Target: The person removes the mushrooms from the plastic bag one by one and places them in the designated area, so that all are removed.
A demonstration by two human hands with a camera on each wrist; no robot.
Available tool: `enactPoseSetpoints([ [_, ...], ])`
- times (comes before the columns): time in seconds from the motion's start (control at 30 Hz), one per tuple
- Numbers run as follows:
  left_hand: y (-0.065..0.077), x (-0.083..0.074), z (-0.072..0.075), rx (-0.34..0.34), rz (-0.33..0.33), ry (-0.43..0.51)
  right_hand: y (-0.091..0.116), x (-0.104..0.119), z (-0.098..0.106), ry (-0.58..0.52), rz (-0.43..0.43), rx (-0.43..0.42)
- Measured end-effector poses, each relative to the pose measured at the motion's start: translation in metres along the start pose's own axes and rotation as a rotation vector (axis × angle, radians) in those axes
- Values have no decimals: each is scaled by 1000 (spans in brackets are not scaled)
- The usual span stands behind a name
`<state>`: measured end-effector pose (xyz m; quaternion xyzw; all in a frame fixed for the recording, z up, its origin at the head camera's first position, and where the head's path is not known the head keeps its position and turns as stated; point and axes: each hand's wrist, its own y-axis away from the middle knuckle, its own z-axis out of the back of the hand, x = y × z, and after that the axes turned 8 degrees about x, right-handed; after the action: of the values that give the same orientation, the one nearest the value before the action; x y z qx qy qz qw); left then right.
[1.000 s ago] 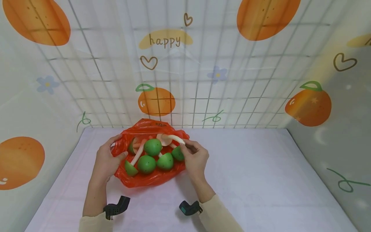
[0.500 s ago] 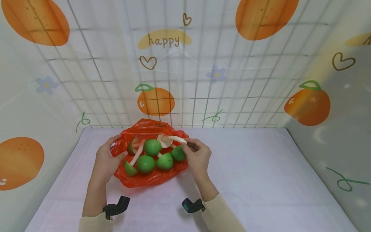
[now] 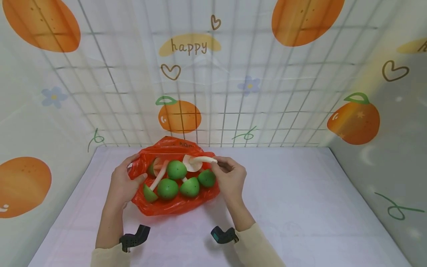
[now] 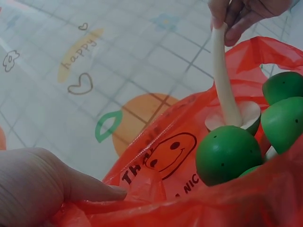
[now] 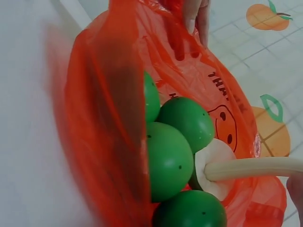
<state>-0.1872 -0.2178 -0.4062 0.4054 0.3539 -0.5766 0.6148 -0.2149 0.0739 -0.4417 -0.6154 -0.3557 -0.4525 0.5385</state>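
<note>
A red plastic bag [image 3: 173, 209] lies on the table with its mouth spread wide. Inside are several toy mushrooms with green, dark-speckled caps [image 3: 168, 189] and pale stems. At the bag's left side my left hand [image 3: 122, 183] grips the plastic, thumb over the rim; the left wrist view shows this thumb [image 4: 90, 184] on the red film. My right hand [image 3: 231, 180] pinches the stem end of one mushroom [image 5: 251, 168] at the bag's right side. That mushroom's pale underside faces up, and its cap is still within the bag mouth beside other caps.
The white-covered table [image 3: 300, 207] extends to the right and in front of the bag. Behind it stands a wire grid [image 3: 260, 111] covered by a curtain printed with oranges. Similar printed cloth hangs at both sides.
My right hand has shifted a little to the right, drawing the pinched mushroom with it, so more of its pale underside shows. My left hand stays in place on the bag.
</note>
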Motion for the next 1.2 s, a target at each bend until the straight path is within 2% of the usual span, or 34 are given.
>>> enactPoseSetpoints([
  [0.33, 1, -2, -1, -7, -26, -12, -3, 11, 8, -15, 18, -28],
  [0.5, 1, -2, 0, -12, -22, -11, -5, 15, 13, -10, 14, -9],
  [0.67, 2, -3, 0, -3, -24, 11, -8, 17, 21, -23, -13, 26],
  [0.93, 2, -3, -2, -8, -36, 12, -16, 17, 34, -128, -52, 69],
  [1.2, 4, -4, -2, -15, -41, -9, -18, 15, 40, -125, -121, 101],
])
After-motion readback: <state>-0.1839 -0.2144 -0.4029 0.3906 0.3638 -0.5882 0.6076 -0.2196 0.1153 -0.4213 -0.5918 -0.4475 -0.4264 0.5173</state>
